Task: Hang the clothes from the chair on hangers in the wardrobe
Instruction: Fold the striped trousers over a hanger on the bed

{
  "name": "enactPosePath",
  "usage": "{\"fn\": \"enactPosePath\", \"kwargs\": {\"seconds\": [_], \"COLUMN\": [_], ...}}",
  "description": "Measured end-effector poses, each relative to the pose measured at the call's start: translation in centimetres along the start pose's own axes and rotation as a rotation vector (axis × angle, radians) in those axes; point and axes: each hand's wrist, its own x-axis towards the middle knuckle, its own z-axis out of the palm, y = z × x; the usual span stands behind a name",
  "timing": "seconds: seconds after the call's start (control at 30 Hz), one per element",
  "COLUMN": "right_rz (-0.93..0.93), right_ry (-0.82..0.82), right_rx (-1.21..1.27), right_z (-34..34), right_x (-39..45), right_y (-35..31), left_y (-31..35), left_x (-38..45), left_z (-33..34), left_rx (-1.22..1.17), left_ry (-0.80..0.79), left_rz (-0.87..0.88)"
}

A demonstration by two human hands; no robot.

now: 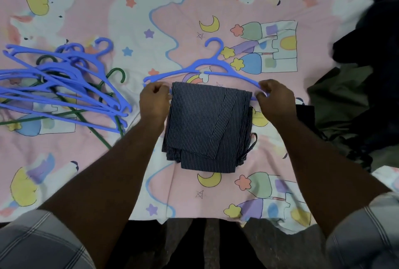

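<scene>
A folded dark pinstriped garment (pixel 208 126) lies on the bed sheet (pixel 90 160), centre of view, draped over the lower bar of a blue hanger (pixel 212 67) whose hook points to the far side. The bar itself is hidden under the cloth; only short ends show at either side. What kind of garment it is cannot be told from the fold.

The left hand (pixel 153 101) has its fingers curled at the hanger's left end, against the garment's left edge; the exact contact is covered by the knuckles. The right hand (pixel 275 100) pinches the hanger's right end between thumb and fingers, just beside the garment's right edge.

To the left lies a loose pile of blue hangers (pixel 64 82), with green hangers (pixel 108 95) tangled beneath; the pile is cut off by the left frame edge. At the right edge is a heap of dark clothes (pixel 367 74), blurred and partly out of frame.

The sheet is pink with unicorns, moons, stars and castles. No writing or label is legible. Checked sleeves (pixel 38 242) show at the near corners.
</scene>
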Motion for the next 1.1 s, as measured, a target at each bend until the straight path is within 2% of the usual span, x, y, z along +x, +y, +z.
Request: {"fn": "enactPosePath", "kwargs": {"seconds": [0.1, 0.17, 0.3, 0.43, 0.7, 0.9, 1.1], "right_rz": [-0.024, -0.046, -0.120, -0.091, -0.152, -0.289, -0.433], "right_ry": [-0.066, -0.106, -0.209, -0.310, -0.182, -0.111, -0.040], "right_rx": [-0.024, -0.034, -0.135, -0.064, 0.166, 0.186, 0.178], "right_z": [0.3, 0.6, 1.5, 2.4, -0.9, -5.0, -10.0], "right_x": [2.6, 4.1, 6.9, 8.5, 7.0, 4.3, 1.2], "right_y": [-0.3, -0.5, -1.3, -2.3, -4.8, -7.9, -12.6], "left_y": [1.5, 2.0, 2.8, 2.9, 3.5, 6.5, 11.1], "left_x": [-0.5, -0.1, 1.9, 2.4, 0.8, -1.9, -5.5], "left_z": [3.2, 4.4, 5.7, 6.5, 4.9, 2.4, -1.1], "left_rx": [-0.243, -0.315, -0.309, -0.231, -0.292, -0.420, -0.431], "left_ry": [-0.184, -0.295, -0.286, -0.320, -0.363, -0.350, -0.370], "left_rz": [-0.197, -0.319, -0.379, -0.391, -0.362, -0.330, -0.252]}}
